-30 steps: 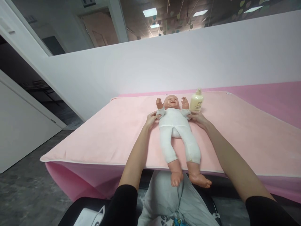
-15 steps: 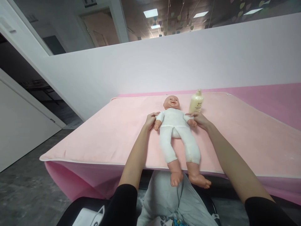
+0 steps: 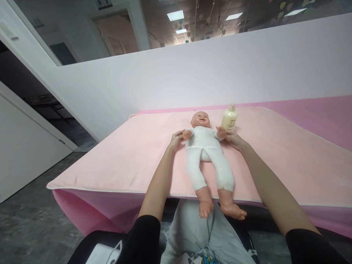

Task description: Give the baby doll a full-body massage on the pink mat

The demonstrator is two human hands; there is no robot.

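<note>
A baby doll (image 3: 202, 137) with a white cloth body lies face up on the pink mat (image 3: 143, 157), its feet hanging past the near edge. At its left side in the picture, my left hand (image 3: 177, 140) is closed around the doll's arm near its raised hand. My right hand (image 3: 233, 140) grips the other arm from the right, with the fingers partly behind it. Both doll hands are lifted off the mat, toward its chest. Just beyond my right hand stands a pale yellow pump bottle (image 3: 229, 118), upright.
The mat covers a table with a pink cloth (image 3: 90, 209) draped over its front. A white wall (image 3: 220, 73) rises behind it, with glass above. My legs (image 3: 189, 231) are under the near edge. A white device (image 3: 103, 253) lies at lower left.
Both doll arms have been raised: its hands, which pointed down beside the body, now point up. My hands have shifted only slightly. The bottle and the doll's legs stay put.
</note>
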